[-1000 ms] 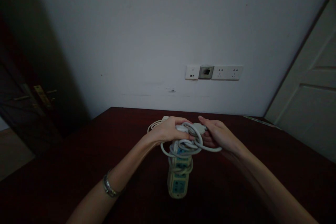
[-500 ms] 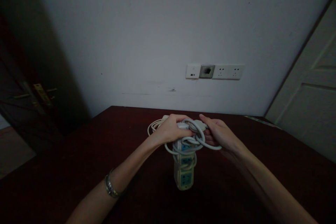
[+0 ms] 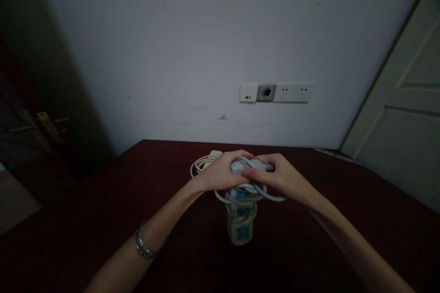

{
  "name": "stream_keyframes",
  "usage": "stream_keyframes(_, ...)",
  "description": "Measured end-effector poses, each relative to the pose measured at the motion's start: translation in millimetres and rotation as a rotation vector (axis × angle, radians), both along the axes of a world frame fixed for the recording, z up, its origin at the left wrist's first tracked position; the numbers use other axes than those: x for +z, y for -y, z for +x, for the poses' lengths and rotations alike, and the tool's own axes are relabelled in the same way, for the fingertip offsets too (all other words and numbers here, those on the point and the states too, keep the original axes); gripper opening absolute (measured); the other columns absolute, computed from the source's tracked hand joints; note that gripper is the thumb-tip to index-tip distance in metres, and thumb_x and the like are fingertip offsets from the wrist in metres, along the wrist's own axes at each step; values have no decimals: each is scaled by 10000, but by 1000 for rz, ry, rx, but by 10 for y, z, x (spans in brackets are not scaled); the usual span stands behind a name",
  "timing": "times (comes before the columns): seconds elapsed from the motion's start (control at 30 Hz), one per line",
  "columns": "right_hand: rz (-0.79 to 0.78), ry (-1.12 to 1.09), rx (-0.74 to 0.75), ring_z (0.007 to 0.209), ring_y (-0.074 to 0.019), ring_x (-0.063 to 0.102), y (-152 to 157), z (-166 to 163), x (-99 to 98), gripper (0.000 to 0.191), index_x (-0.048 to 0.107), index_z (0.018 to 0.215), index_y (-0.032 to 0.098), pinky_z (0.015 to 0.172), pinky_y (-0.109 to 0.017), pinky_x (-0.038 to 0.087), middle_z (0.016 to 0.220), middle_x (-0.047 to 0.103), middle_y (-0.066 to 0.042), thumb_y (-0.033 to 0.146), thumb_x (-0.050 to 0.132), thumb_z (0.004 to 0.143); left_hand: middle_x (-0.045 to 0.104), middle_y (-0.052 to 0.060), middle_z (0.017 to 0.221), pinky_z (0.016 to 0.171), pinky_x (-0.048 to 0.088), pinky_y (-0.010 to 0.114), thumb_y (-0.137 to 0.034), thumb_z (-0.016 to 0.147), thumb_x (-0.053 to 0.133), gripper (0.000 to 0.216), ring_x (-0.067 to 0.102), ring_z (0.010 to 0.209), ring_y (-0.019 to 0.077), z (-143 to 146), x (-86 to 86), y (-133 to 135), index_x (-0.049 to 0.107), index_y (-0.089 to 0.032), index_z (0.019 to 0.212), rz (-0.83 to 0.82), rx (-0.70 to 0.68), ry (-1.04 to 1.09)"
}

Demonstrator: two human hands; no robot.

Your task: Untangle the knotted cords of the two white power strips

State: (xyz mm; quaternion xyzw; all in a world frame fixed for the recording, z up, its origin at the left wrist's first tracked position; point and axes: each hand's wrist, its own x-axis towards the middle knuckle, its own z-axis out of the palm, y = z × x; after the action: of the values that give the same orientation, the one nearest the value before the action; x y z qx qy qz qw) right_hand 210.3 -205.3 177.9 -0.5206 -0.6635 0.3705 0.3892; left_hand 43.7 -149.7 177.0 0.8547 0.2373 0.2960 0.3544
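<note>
Fingers on my left hand (image 3: 222, 171) and right hand (image 3: 288, 177) are clamped round this white plug (image 3: 260, 165), pale cord (image 3: 273, 198) looping all over the power strip (image 3: 241, 233) below.

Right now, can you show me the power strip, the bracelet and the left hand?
Power strip (image 3: 242, 230): head view, on the blue socket nearest the camera.
Bracelet (image 3: 139, 242): head view, on its silvery band.
Left hand (image 3: 222, 170): head view, on its back.

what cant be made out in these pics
Head view: power strip, upper end hidden by the cable and left hand.
Head view: white piece, exact kind unclear, partly covered by the right hand.
Head view: white door, cut off by the right edge.
Head view: sockets, any lettering too small.
</note>
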Motion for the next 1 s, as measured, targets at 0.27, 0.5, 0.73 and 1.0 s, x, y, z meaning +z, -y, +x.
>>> stream_keyframes(0.27, 110, 94, -73, 543, -93, 434, -13, 83, 44, 379, 537, 676, 137, 476, -204, 312, 614, 521, -14, 510, 586, 728, 645, 102, 1030, 769, 441, 287, -408, 812, 563, 391, 588, 881, 176, 42, -199, -189, 628, -146, 1095, -351, -148, 330)
stream_keyframes(0.5, 306, 156, -225, 521, -94, 435, 41, 46, 45, 346, 502, 743, 165, 465, -202, 311, 605, 546, -5, 503, 578, 758, 662, 84, 966, 771, 424, 265, -430, 794, 606, 370, 581, 855, 155, 82, -216, -184, 667, -131, 1003, -332, -77, 359)
stream_keyframes(0.73, 371, 26, -119, 589, -114, 523, 45, 14, 94, 280, 580, 645, 142, 549, -215, 400, 623, 596, -34, 390, 584, 774, 663, 86, 927, 758, 433, 269, -435, 789, 611, 387, 586, 838, 162, 102, -219, -185, 662, -119, 1005, -425, -95, 366)
stream_keyframes(1.0, 71, -231, -170, 351, -71, 433, -18, 53, 111, 305, 628, 680, 125, 359, -186, 300, 444, 531, -2, 413, 709, 622, 637, 90, 1086, 847, 452, 292, -358, 852, 544, 315, 593, 998, 184, 99, -226, -176, 570, -161, 1097, -101, -29, 338)
